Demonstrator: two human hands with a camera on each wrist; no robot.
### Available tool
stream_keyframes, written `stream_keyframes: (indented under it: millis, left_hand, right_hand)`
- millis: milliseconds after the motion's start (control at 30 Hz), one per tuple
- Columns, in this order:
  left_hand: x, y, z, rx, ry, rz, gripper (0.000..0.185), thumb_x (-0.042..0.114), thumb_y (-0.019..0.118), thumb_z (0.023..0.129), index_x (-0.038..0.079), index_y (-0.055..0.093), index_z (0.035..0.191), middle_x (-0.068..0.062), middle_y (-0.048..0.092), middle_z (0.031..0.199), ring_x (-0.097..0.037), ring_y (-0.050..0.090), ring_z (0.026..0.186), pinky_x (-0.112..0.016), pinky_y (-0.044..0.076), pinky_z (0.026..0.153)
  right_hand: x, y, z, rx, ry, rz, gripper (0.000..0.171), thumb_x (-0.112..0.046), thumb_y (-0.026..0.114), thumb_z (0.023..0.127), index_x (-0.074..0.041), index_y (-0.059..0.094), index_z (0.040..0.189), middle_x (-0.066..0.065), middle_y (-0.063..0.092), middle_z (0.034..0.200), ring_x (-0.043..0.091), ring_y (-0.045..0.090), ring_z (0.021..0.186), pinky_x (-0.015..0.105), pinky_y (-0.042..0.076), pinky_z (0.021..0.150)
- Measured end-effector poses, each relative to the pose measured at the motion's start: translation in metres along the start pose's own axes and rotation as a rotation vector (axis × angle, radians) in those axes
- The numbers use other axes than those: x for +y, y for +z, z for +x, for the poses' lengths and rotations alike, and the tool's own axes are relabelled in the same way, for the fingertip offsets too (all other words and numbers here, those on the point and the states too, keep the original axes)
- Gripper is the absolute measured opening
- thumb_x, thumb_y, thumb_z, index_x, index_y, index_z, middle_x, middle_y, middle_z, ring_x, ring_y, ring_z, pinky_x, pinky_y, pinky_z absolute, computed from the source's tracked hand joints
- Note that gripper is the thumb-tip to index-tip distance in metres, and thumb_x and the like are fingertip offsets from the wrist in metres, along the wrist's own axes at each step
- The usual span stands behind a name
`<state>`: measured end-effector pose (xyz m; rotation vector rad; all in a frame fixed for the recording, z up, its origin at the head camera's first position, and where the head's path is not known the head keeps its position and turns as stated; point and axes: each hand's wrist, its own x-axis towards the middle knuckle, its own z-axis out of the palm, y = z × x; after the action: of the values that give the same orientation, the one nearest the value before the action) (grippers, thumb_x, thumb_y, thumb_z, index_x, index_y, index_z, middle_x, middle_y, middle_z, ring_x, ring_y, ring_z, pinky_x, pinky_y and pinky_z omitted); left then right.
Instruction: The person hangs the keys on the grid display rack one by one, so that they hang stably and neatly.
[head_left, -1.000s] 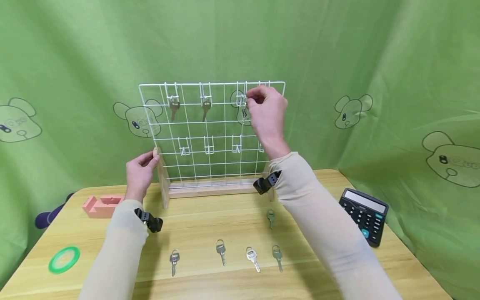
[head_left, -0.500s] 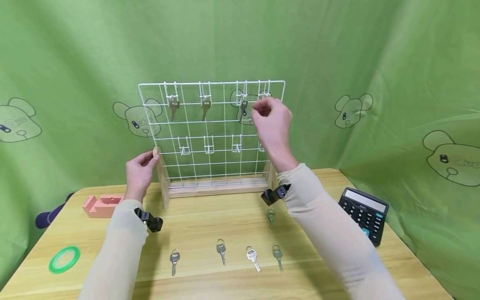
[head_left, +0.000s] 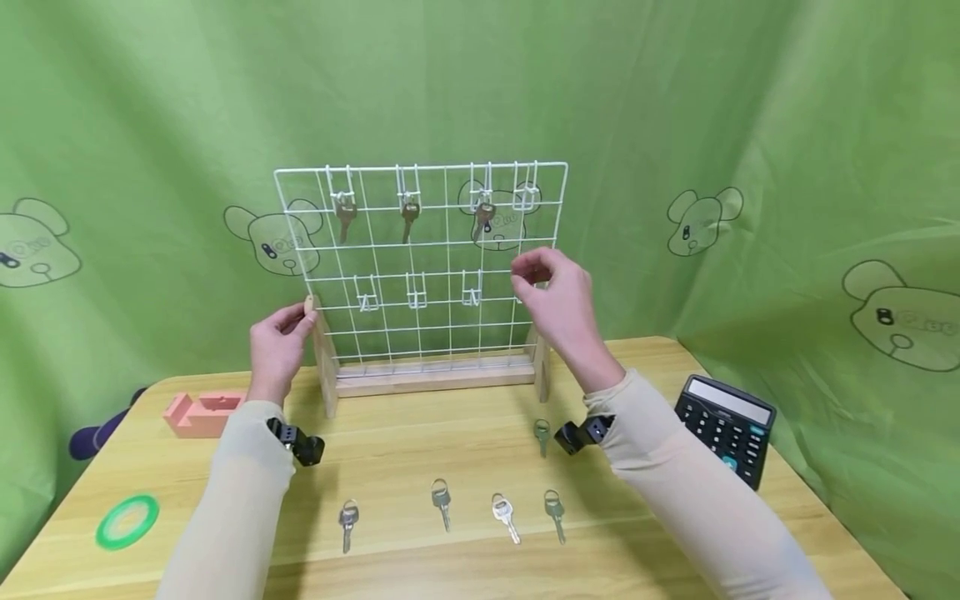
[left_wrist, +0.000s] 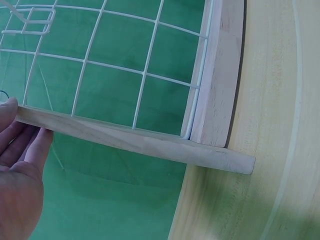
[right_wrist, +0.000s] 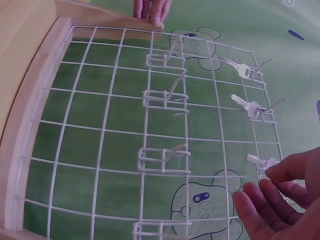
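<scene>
A white wire grid rack on a wooden base [head_left: 427, 379] stands at the back of the table. Three keys hang from its top hooks: the left key [head_left: 346, 213], the middle key [head_left: 408, 209] and the third key [head_left: 483, 215]. The fourth top hook [head_left: 525, 197] and the lower hooks are bare. My left hand [head_left: 298, 312] grips the top of the rack's left wooden post [left_wrist: 125, 137]. My right hand [head_left: 531, 275] hovers before the rack's lower right, fingers loosely curled and holding nothing; the right wrist view shows its fingers [right_wrist: 265, 200] apart from the wires.
Several loose keys lie on the table, one [head_left: 542, 435] by my right wrist and others in a row [head_left: 442, 500] nearer me. A calculator [head_left: 723, 429] sits right, a pink holder [head_left: 202, 411] and a green ring [head_left: 127, 521] left.
My right hand let go of the third key at the top row and dropped down and right to the lower row's level. That key now hangs free. The left hand stayed put.
</scene>
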<state>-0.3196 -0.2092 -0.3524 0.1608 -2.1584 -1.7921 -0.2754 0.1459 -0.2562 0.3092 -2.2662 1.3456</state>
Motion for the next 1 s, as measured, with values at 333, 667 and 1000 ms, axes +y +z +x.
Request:
stream_keyframes:
  millis: [333,667,1000]
  left_hand:
    - [-0.002,0.0,0.001,0.002,0.013,-0.003,0.041,0.016,0.062,0.098,0.002,0.055,0.136,-0.017,0.056,0.136,-0.025,0.055,0.12,-0.027,0.047,0.102]
    - [-0.001,0.001,0.0,0.001,0.018,-0.007,0.042,0.017,0.062,0.098,0.002,0.054,0.136,-0.017,0.056,0.136,-0.025,0.055,0.12,-0.027,0.047,0.102]
    - [-0.002,0.0,0.0,-0.001,0.022,0.002,0.043,0.019,0.063,0.098,0.003,0.054,0.137,-0.016,0.056,0.135,-0.025,0.055,0.12,-0.028,0.047,0.102]
  right_hand:
    - [0.026,-0.004,-0.011,-0.124,-0.091,0.038,0.019,-0.001,0.065,0.09,-0.002,0.065,0.109,0.007,0.065,0.102,0.019,0.06,0.093,0.032,0.056,0.086]
    - [0.037,-0.004,-0.017,-0.226,-0.069,0.065,0.021,0.0,0.066,0.091,-0.002,0.064,0.112,0.009,0.065,0.105,0.021,0.061,0.095,0.035,0.055,0.087]
    - [0.055,-0.006,-0.026,-0.316,-0.047,0.06,0.021,0.001,0.067,0.09,-0.001,0.065,0.111,0.011,0.067,0.105,0.023,0.063,0.094,0.035,0.056,0.086]
